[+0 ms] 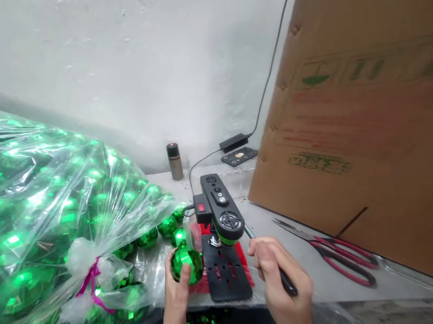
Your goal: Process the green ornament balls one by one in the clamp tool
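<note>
The green ball (189,256) hides most of the fingers of my left hand (174,286), and the far end of the black-handled rod (289,284) in my right hand (282,274) is lost behind the black machine (222,205). My left forearm (173,319) is cut by the bottom edge. The carton (372,197) leaves at top and right, its printing (318,162) too blurred to read; the bulging bag (42,213) runs off left.

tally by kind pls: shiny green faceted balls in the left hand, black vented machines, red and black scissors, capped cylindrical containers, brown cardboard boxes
Shiny green faceted ball in the left hand: 1
Black vented machine: 1
Red and black scissors: 1
Grey-brown cylindrical container with black cap: 1
Brown cardboard box: 1
Total: 5
</note>
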{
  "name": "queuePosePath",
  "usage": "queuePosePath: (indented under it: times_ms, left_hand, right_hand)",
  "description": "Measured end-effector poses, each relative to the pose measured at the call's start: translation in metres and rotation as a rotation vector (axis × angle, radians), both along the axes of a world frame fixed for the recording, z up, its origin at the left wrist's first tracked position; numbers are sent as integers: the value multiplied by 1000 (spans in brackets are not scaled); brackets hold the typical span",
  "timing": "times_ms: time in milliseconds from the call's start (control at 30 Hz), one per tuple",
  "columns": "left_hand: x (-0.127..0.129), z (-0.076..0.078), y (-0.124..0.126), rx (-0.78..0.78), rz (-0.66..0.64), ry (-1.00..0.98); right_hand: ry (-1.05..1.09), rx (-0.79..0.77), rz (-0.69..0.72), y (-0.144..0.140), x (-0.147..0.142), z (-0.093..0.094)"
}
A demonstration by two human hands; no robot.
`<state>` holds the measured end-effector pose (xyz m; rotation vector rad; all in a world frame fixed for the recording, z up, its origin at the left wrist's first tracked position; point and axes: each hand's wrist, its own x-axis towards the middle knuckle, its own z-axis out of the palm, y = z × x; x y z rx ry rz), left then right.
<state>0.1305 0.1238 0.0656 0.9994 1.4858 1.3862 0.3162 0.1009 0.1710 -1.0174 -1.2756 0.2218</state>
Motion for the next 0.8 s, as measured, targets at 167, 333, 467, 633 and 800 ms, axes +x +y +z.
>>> queuePosePath:
  times_ms: [167,333,467,633,800]
  left_hand:
    - [25,-10,-10,12,-163,252]
    - [39,-24,-1,94,-191,399]
    - [44,-34,7,219,-194,446]
    - [53,-34,14,272,-196,529]
    - [61,-33,19,231,-185,534]
  right_hand:
    - [-19,-45,27,-1,2,6]
    - [-32,-63,47,-3,4,4]
    - [-39,-42,51,-3,4,4]
    - [-43,-22,56,-3,4,4]
    - [-39,-39,57,-4,4,5]
